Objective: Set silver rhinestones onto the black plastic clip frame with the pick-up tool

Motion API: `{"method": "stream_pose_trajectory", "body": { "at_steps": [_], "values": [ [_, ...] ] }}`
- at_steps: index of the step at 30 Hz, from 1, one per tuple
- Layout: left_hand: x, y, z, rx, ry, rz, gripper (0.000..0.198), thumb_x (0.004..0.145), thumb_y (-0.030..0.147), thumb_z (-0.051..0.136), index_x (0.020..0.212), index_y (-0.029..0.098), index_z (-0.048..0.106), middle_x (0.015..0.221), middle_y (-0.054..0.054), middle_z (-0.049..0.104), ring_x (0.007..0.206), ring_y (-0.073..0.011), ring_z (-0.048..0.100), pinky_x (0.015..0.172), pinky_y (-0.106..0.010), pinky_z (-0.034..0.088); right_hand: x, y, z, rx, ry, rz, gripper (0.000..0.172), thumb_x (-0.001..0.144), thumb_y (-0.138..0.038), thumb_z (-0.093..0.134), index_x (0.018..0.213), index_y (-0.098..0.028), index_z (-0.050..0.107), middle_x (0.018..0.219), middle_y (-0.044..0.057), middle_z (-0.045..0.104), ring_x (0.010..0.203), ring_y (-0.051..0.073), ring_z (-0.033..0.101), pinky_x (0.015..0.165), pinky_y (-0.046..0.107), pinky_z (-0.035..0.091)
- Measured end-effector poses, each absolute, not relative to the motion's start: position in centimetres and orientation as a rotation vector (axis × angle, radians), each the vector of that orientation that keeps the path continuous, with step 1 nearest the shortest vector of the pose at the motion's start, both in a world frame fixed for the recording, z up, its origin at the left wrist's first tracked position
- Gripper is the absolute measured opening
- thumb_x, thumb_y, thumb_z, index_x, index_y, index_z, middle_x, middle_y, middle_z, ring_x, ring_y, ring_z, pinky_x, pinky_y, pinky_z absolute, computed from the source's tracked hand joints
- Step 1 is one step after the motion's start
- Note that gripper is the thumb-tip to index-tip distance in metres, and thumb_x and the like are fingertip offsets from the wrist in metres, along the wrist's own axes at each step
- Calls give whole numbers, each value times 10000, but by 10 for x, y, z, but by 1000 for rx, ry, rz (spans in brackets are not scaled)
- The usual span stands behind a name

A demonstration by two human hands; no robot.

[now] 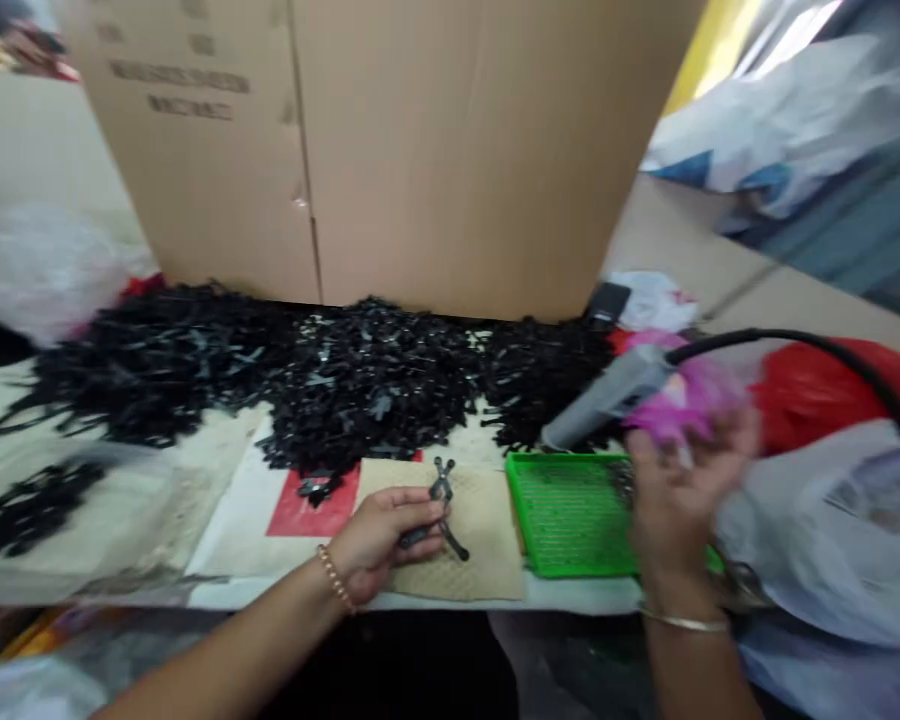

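My left hand rests on a tan mat near the table's front edge, its fingers closed on a small black plastic clip whose forked end points up. My right hand is blurred, raised over the right edge of a green plastic tray. It is at the pink-wrapped grip of a grey power tool with a black cord; whether the fingers hold the grip I cannot tell. A wide heap of black plastic parts lies behind both hands.
A big cardboard box stands upright behind the heap. A red bag and white plastic bags crowd the right side. Another white bag sits at far left. A red-and-white sheet lies under the mat.
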State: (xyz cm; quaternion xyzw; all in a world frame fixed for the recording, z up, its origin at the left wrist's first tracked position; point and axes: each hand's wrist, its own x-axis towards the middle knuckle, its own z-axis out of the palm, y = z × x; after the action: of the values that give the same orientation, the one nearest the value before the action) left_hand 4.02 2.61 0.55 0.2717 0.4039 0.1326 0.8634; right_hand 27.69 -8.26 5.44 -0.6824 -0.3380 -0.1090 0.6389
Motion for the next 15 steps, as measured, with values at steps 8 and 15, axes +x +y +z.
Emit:
{"method": "stream_pose_trajectory", "body": {
  "at_steps": [8, 15],
  "values": [
    [96, 18, 10, 643, 782, 195, 331, 552, 184, 868, 800, 90, 671, 723, -33, 652, 613, -103, 608, 628, -232, 565, 267, -50, 58, -1380, -966, 400, 825, 780, -342, 708, 1433, -307, 206, 1113, 29, 602, 1068, 191, 564, 1006, 381, 422],
    [108, 10, 5, 632, 861, 202, 316, 507, 142, 856, 707, 94, 616, 601, -27, 633, 513, -114, 600, 482, -219, 546, 256, -40, 62, -1514, -944, 487, 521, 722, -407, 731, 1173, -255, 522, 1042, 51, 657, 958, 243, 630, 922, 436, 490]
  ]
}}
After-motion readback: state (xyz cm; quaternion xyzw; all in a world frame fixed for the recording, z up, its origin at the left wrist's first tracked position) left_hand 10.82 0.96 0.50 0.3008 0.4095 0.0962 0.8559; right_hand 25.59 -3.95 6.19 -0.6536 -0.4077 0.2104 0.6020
